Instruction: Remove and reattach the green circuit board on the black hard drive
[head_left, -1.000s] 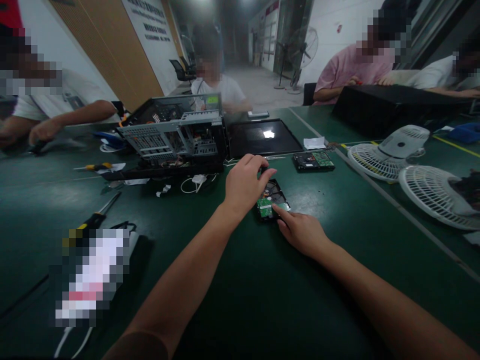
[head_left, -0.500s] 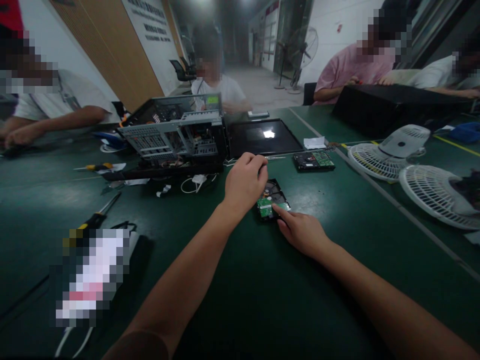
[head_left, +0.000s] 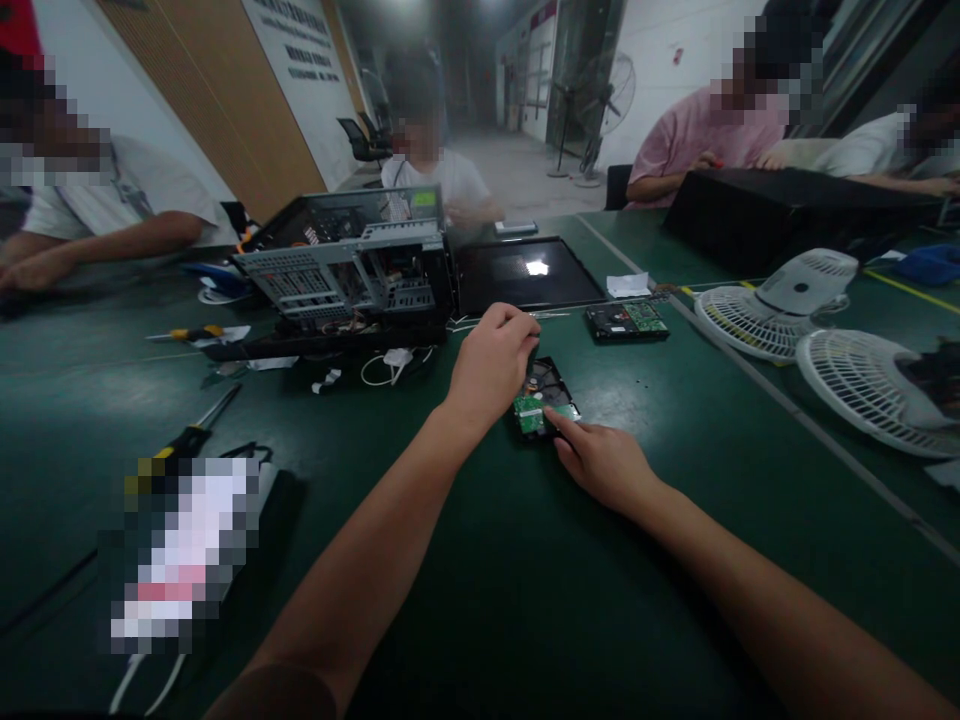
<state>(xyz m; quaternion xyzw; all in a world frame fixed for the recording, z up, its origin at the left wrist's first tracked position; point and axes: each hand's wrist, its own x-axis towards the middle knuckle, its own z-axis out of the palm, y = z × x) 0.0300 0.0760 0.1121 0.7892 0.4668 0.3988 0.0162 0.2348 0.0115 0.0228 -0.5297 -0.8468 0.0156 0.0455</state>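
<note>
A hard drive (head_left: pixel 551 380) with a green circuit board lies on the green table (head_left: pixel 480 600), in front of me. My left hand (head_left: pixel 497 362) is closed above and beside the drive's left edge; its fingers are pressed together and what they hold, if anything, is hidden. The index finger of my right hand (head_left: pixel 604 462) stretches out and its tip rests on the circuit board, with nothing in the hand. Behind the drive, to the right, lies a second hard drive (head_left: pixel 628 322).
An open computer case (head_left: pixel 345 275) stands at the back left, beside a black panel (head_left: pixel 529 275). White fan grilles (head_left: pixel 877 390) lie at the right. Left are a screwdriver (head_left: pixel 187 440) and a blurred device (head_left: pixel 199 540). People sit around the table; a black case (head_left: pixel 780 215) is back right.
My left hand has shifted very slightly to the right. My right hand and the drive have stayed in place. At the far left, a person's hands have moved a little.
</note>
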